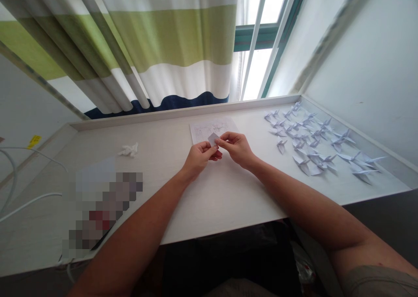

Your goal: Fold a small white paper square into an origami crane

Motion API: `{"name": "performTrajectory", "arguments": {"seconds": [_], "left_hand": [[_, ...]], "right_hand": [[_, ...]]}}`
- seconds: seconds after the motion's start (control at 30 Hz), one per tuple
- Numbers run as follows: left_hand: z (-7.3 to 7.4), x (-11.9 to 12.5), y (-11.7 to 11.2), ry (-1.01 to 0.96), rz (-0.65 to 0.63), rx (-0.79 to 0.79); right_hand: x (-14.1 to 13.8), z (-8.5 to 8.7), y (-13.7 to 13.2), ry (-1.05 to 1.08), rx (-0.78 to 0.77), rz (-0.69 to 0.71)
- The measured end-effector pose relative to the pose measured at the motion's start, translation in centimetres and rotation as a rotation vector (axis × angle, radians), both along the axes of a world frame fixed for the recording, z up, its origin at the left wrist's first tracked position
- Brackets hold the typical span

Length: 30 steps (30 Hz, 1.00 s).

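A small folded piece of pale paper (213,138) is held above the middle of the white table (228,201). My left hand (200,156) pinches its lower left side with curled fingers. My right hand (235,147) pinches its right edge between thumb and fingertips. Both hands hover just in front of a printed sheet (202,129) lying flat on the table. The paper's lower part is hidden behind my fingers.
Several folded paper cranes (313,142) lie in rows on the table's right side. A crumpled white scrap (129,150) rests to the left. A blurred-out item (98,205) sits at the front left, white cables (19,201) beyond it. A striped curtain (146,48) and window are behind.
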<state>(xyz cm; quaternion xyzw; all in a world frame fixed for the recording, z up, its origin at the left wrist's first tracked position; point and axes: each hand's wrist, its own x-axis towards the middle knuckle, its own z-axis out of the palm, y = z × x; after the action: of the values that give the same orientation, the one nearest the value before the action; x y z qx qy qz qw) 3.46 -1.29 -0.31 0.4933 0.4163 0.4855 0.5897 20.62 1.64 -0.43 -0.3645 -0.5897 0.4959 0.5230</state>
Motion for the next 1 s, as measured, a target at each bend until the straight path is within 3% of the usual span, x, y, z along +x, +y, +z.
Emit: {"name": "performTrajectory", "arguments": {"seconds": [0.23, 0.5, 0.73, 0.83, 0.9, 1.0], "left_hand": [[0.1, -0.1, -0.1, 0.028, -0.048, 0.072], [-0.3, 0.8, 0.0, 0.006, -0.070, 0.136], [-0.6, 1.0, -0.1, 0.030, -0.016, 0.149], [-1.0, 0.6, 0.1, 0.119, 0.043, 0.158], [-1.4, 0.2, 0.4, 0.265, 0.147, 0.193], [-1.9, -0.3, 0.6, 0.542, 0.270, 0.346]], "right_hand": [[0.7, 0.9, 0.0, 0.046, -0.107, 0.192], [0.2, 0.3, -0.2, 0.092, -0.046, 0.092], [0.2, 0.3, 0.0, 0.040, -0.018, 0.093], [0.2, -0.1, 0.3, -0.075, 0.039, 0.006], [0.0, -0.4, 0.2, -0.123, 0.085, -0.090], [-0.5, -0.7, 0.0, -0.098, 0.051, -0.062]]}}
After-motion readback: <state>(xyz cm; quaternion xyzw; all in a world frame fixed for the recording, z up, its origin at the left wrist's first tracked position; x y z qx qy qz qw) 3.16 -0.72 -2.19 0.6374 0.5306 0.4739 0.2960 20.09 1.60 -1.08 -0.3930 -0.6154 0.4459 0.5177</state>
